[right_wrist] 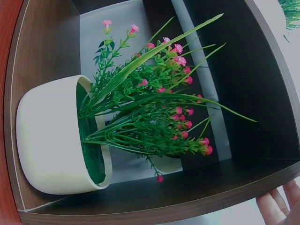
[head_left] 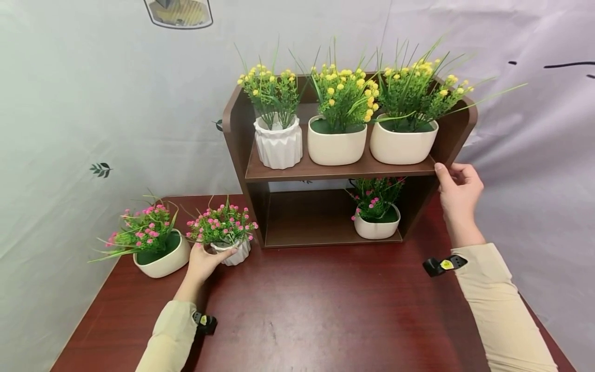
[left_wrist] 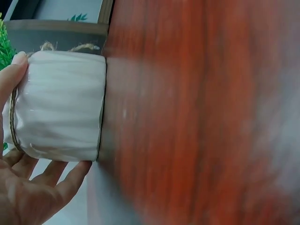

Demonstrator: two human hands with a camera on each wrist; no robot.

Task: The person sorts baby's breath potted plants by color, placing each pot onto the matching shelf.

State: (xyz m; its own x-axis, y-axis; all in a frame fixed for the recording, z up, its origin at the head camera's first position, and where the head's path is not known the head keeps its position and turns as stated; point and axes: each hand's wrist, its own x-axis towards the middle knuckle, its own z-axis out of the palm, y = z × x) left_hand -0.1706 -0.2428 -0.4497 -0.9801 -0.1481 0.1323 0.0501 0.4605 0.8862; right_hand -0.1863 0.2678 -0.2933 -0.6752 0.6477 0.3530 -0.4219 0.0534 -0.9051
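My left hand [head_left: 203, 266] grips a ribbed white pot [head_left: 239, 254] of pink flowers, which stands on the table left of a brown two-tier shelf [head_left: 341, 170]. In the left wrist view, the thumb is at the rim of this pot [left_wrist: 65, 108], the fingers along its side and twine around its upper part. At the shelf's right side, my right hand [head_left: 460, 191] holds the side panel, thumb on its front edge; some fingers are hidden. A smooth cream pot [head_left: 377, 230] with pink flowers [right_wrist: 180, 61] sits at the lower tier's right end.
On the upper tier stand a ribbed white pot [head_left: 279, 147] and two cream pots [head_left: 337, 149], all with yellow flowers. Another cream pot [head_left: 165, 261] of pink flowers stands left of my left hand on the dark red table [head_left: 316, 310]. A pale cloth backdrop [head_left: 153, 103] hangs behind.
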